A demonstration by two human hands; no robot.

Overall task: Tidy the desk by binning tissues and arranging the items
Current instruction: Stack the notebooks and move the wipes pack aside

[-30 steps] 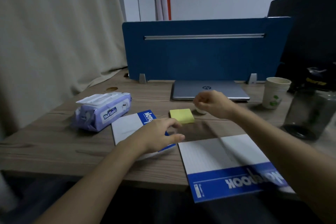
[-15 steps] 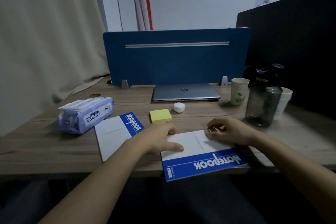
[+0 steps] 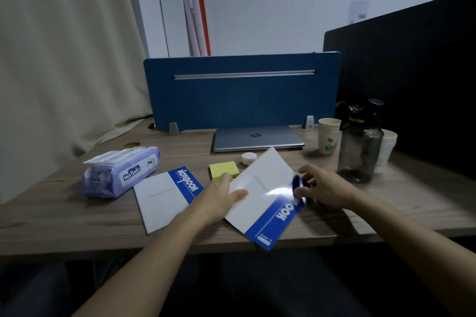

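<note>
Arranging step: both hands grip one notebook [image 3: 260, 195], tilted above the worktop [image 3: 64, 216] front edge, left hand [image 3: 221, 194] on its left side, right hand [image 3: 320, 188] on its curled right edge. Next, probably, square it onto the second notebook [image 3: 164, 198] lying flat to the left.

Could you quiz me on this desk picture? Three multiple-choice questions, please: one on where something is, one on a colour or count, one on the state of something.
1. Where is the sticky pad?
A. on the laptop
B. between the two notebooks, in front of the laptop
C. inside a cup

2. How many notebooks are there?
A. one
B. two
C. four

3. What state is the laptop in?
A. open
B. closed
C. standing on edge

Answers: 1 B, the yellow pad lies on the desk there. 2 B, one flat notebook and one held notebook in the left hand and right hand. 3 B, its lid lies flat, logo up.
</note>
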